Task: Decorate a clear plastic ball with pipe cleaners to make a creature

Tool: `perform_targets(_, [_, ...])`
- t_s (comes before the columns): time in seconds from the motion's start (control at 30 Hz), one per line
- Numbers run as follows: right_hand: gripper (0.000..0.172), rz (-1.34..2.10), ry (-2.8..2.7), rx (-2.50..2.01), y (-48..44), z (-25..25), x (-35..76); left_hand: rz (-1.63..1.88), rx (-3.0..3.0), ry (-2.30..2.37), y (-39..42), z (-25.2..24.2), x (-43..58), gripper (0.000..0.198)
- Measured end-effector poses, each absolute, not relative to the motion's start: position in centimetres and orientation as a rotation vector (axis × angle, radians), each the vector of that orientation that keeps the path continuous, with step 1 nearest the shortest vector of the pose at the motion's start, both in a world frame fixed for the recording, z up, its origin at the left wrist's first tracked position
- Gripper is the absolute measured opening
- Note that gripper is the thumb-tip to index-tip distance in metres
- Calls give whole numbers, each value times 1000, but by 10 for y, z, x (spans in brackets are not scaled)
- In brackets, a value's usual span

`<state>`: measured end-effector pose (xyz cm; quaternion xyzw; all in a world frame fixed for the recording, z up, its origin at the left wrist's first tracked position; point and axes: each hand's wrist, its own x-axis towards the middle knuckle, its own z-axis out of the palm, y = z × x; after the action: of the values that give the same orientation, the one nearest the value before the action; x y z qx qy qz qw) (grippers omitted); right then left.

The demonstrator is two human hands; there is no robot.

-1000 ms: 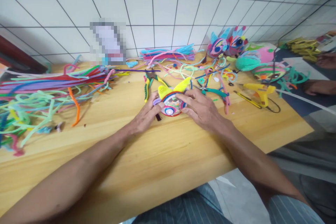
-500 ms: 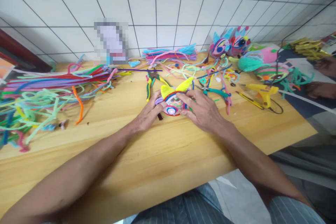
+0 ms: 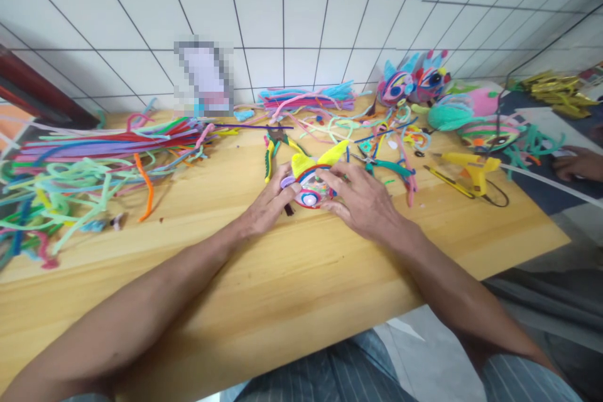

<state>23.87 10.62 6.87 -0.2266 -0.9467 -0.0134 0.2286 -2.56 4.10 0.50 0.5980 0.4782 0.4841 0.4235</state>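
A round craft piece with two yellow pointed ears, a red and blue rim and a pink and white disc rests at the middle of the wooden table. My left hand grips its left side, the thumb beside the disc and a purple round part. On the right side my right hand holds it, fingers bent over the upper edge and thumb at the lower edge. Green and yellow pliers lie just behind the piece. Teal-handled pliers lie behind my right hand.
Fuzzy craft stems are heaped at the left, with another bundle by the tiled wall. Finished-looking colourful figures stand back right. A yellow glue gun and a yellow cutter lie at the right. Another person's hand is at the far right.
The view has shifted slightly. Both my hands keep their hold on the craft piece. At the far right, the other person's hands have moved, and one is now mostly out of view.
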Motion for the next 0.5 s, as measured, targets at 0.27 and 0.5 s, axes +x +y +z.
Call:
perform_targets(0.27, [58,-118,-2660,-671,97,73,234,1263,1487,1163,40,8,-20,63])
perform_targets(0.5, [58,-112,-2668,-688,94,74,233,1273,1456,1180,40,12,-19,64])
